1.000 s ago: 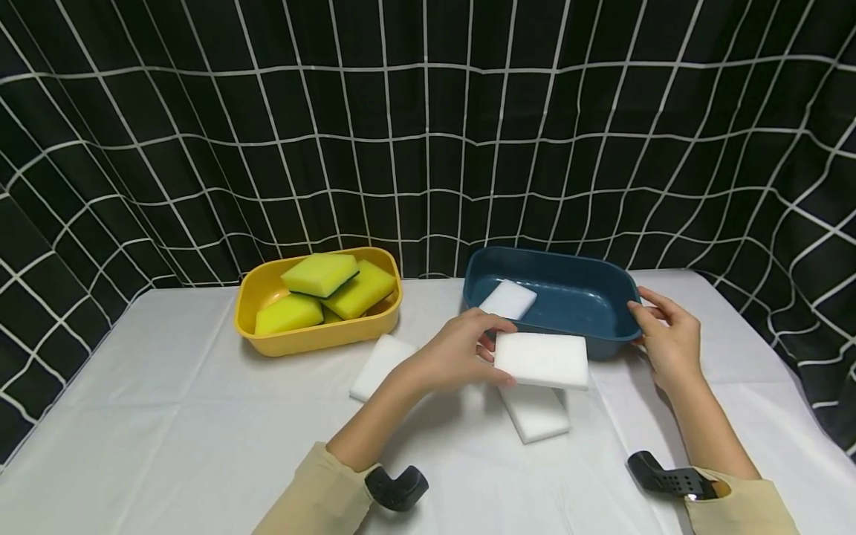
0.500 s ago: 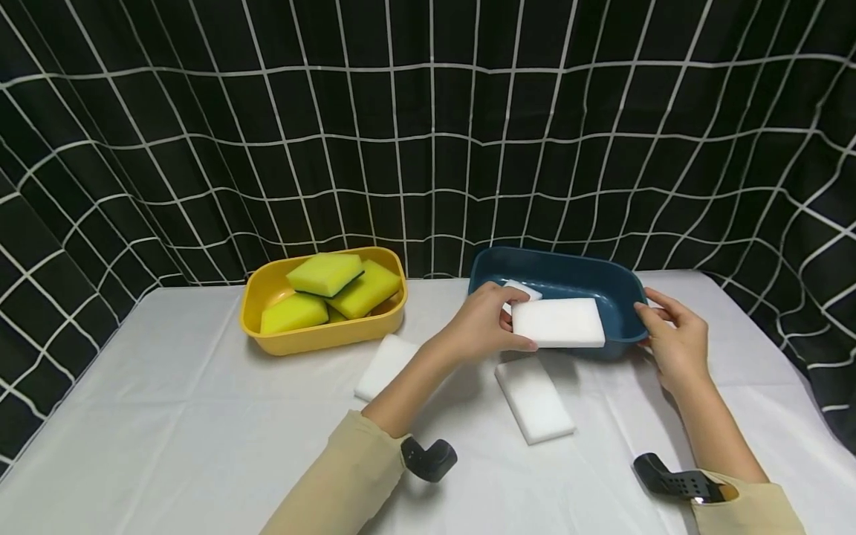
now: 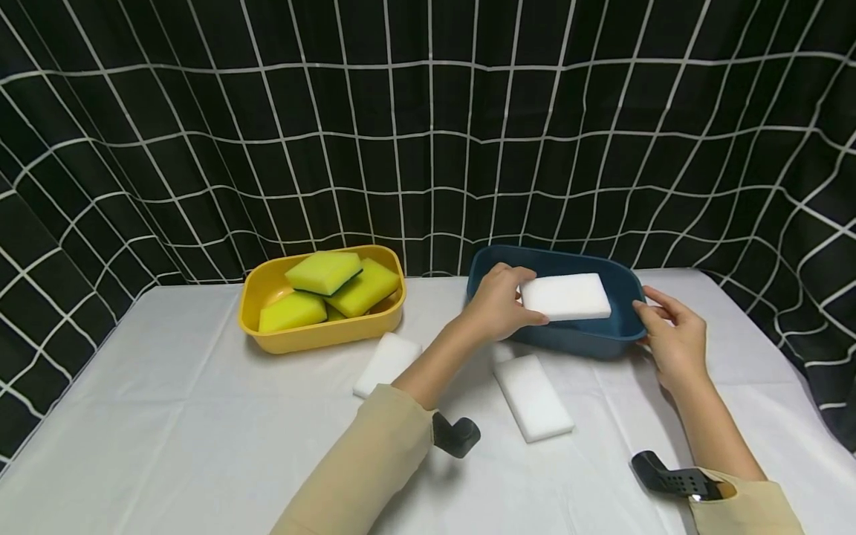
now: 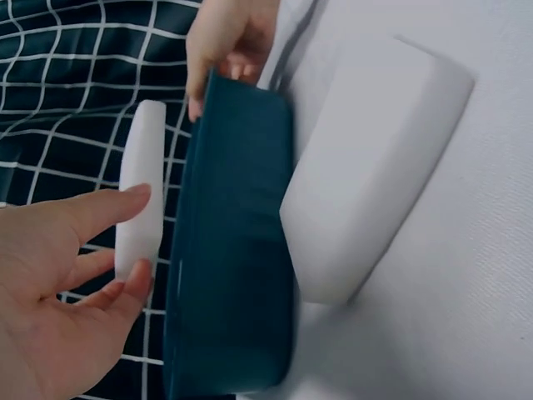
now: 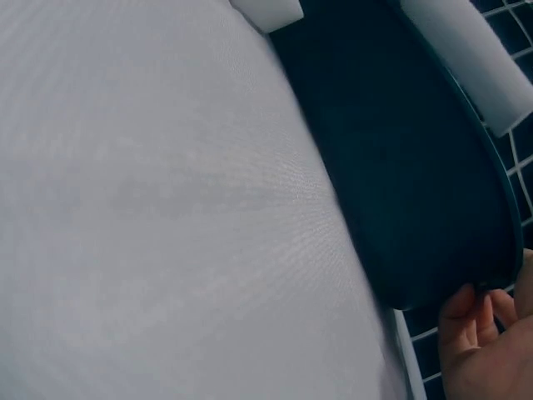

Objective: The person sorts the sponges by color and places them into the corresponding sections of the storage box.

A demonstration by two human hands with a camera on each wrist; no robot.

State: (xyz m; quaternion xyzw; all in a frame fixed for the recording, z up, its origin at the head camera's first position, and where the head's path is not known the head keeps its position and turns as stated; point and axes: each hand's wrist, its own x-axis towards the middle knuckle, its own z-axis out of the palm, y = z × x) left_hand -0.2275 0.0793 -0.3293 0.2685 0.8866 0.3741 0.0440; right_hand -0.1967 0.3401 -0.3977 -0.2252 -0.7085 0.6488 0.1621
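Note:
My left hand (image 3: 501, 303) pinches a white sponge (image 3: 565, 296) by its left end, thumb below and fingers above. In the head view that sponge overlaps the inside of the dark blue bin (image 3: 568, 340); the left wrist view has it just above the rim (image 4: 190, 167). My right hand (image 3: 674, 334) grips the bin's right end, thumb at the rim and fingers against the outer wall. The white sponge inside the bin is hidden now. On the cloth in front of the bin lies another white sponge (image 3: 533, 397). A further white sponge (image 3: 388, 364) lies left of my left forearm.
A yellow bin (image 3: 321, 340) with several yellow-green sponges (image 3: 324, 273) stands at the back left. White cloth (image 3: 167, 431) covers the table. Behind both bins hangs a black curtain (image 3: 428, 163) with a white grid.
My left hand has carried the white sponge up and away from me, from in front of the blue bin to over it. My right hand stays at the bin's end.

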